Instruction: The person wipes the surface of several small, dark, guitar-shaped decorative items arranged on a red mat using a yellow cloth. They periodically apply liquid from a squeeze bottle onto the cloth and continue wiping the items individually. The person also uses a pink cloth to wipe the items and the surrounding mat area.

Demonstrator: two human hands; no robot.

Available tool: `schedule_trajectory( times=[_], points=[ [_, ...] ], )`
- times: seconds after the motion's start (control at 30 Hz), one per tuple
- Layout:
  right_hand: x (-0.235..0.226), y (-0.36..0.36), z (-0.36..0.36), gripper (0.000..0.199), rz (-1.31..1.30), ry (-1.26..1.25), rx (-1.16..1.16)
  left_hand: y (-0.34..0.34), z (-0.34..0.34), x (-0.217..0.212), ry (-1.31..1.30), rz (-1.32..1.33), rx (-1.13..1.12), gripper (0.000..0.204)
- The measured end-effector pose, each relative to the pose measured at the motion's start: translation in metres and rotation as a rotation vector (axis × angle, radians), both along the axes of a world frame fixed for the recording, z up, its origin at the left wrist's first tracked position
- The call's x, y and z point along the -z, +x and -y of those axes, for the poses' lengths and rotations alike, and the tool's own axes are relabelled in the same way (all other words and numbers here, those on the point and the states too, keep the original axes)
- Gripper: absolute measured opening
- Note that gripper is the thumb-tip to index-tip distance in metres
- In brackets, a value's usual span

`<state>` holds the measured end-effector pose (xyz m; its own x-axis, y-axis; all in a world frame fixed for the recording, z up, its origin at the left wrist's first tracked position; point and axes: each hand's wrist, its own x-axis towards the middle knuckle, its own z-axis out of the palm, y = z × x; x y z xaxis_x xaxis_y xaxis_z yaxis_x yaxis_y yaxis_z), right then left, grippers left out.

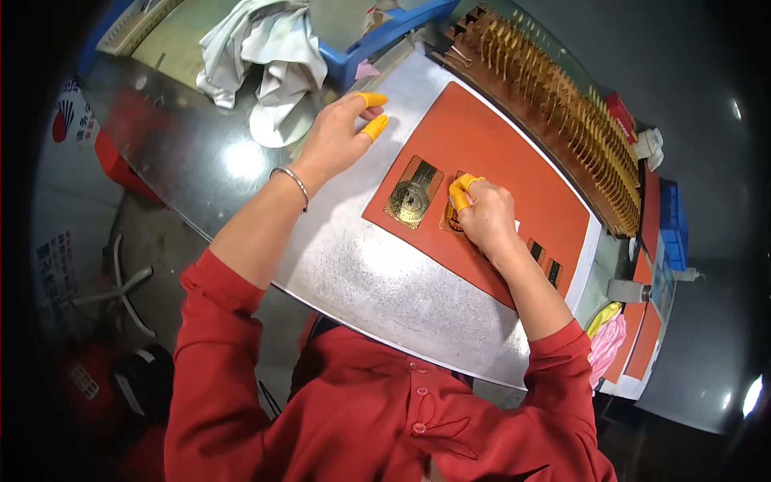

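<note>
The left hand (pixel 337 136) was held at upper center-left of the frame, its yellow-capped thumb and forefinger spread apart with nothing pinched between them. The right hand (pixel 488 215) was set right of center, its yellow-capped fingertips (pixel 461 195) brought together over a patterned gold plate (pixel 451 218); whether the plate was gripped or merely touched could not be told, as it was partly hidden. That plate was laid near the middle of the frame on an orange-red mat (pixel 498 132), between a fully visible gold plate (pixel 414 193) to its left and two partly seen dark-and-gold plates (pixel 554 273) beside the right forearm. Gold pieces were ranked in a long rack (pixel 554 112) at upper right, and a white cloth (pixel 285 68) was heaped at upper left.
</note>
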<state>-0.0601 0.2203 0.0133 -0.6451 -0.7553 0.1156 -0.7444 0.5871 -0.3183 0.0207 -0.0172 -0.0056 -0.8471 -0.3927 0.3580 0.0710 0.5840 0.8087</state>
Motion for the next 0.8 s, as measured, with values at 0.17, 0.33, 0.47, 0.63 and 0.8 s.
schedule_trajectory(
  times=[0.17,0.33,0.47,0.63,0.8],
  points=[
    [0.004,0.02,-0.014,0.015,-0.059,-0.032,-0.083,-0.001,0.001,0.001,-0.005,0.0,-0.011,0.026],
    [0.006,-0.02,-0.003,0.012,-0.062,-0.083,-0.014,-0.001,0.0,0.002,0.025,-0.01,0.003,0.026],
    [0.011,0.012,-0.02,0.01,-0.032,-0.072,-0.149,0.0,0.0,0.003,-0.031,-0.034,-0.022,0.026],
    [0.0,-0.017,-0.007,0.011,0.005,-0.07,-0.023,-0.003,-0.001,0.001,0.016,-0.064,-0.013,0.023],
    [0.001,-0.01,-0.015,0.009,-0.042,-0.028,-0.125,-0.003,0.003,-0.001,-0.011,-0.035,-0.061,0.023]
  ],
)
